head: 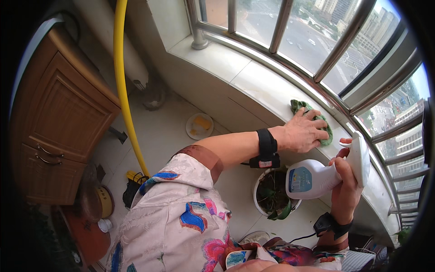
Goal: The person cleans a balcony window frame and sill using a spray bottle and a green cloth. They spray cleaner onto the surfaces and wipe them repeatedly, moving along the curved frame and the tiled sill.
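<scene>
My left hand (304, 131) lies palm down on a crumpled green cloth (325, 136), its fingers spread and bent over it, on the pale tiled windowsill (255, 80). A white spray bottle (311, 180) with a blue label is in my right hand (346, 176), to the right of and nearer to me than the cloth. The bottle is tilted nearly on its side, its spray head (362, 159) beside the sill, and a finger is at the trigger. Both wrists wear black straps with small devices. Part of the cloth is hidden under my left hand.
Metal window bars (334, 44) run along the sill. A potted plant (268, 192) stands on the floor below my arms. A white plate (199, 126) with yellow pieces lies near the wall. A yellow hose or pole (121, 68) crosses at the left, near a wooden cabinet (64, 105).
</scene>
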`<state>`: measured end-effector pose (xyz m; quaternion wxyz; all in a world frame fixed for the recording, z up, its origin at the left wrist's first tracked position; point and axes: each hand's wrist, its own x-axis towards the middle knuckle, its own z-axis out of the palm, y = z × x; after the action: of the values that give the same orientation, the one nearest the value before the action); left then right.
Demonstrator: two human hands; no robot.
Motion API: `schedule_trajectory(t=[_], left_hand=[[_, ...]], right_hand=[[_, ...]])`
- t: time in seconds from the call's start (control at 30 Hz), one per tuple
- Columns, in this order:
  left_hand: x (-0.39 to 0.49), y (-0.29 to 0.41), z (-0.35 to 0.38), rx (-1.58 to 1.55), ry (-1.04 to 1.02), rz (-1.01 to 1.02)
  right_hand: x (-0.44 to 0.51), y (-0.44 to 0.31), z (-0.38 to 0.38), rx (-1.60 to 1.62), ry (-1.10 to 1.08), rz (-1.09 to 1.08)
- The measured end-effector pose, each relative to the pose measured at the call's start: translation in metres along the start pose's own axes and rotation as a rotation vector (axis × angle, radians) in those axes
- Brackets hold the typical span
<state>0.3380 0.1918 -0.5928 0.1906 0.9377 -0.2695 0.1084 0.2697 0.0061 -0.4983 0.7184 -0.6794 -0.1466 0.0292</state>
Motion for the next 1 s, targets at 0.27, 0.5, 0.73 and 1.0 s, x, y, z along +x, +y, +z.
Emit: schedule_trajectory(t=[0.27, 0.5, 0.73, 1.0], left_hand=[[-0.145, -0.132, -0.066, 0.393, 0.492, -0.426], [-0.246, -0.281, -0.195, 0.584, 0.763, -0.823], [-0.211, -0.275, -0.200, 0.710, 0.824, -0.886], [-0.188, -0.328, -0.197, 0.728, 0.738, -0.519]], right_hand=[[0.004, 0.003, -0.002, -0.088, -0.004, 0.030], [0.002, 0.003, 0.035, -0.040, -0.104, 0.058], [0.002, 0.003, 0.068, -0.038, -0.188, 0.152], [0.015, 0.016, 0.094, -0.161, -0.230, 0.113]])
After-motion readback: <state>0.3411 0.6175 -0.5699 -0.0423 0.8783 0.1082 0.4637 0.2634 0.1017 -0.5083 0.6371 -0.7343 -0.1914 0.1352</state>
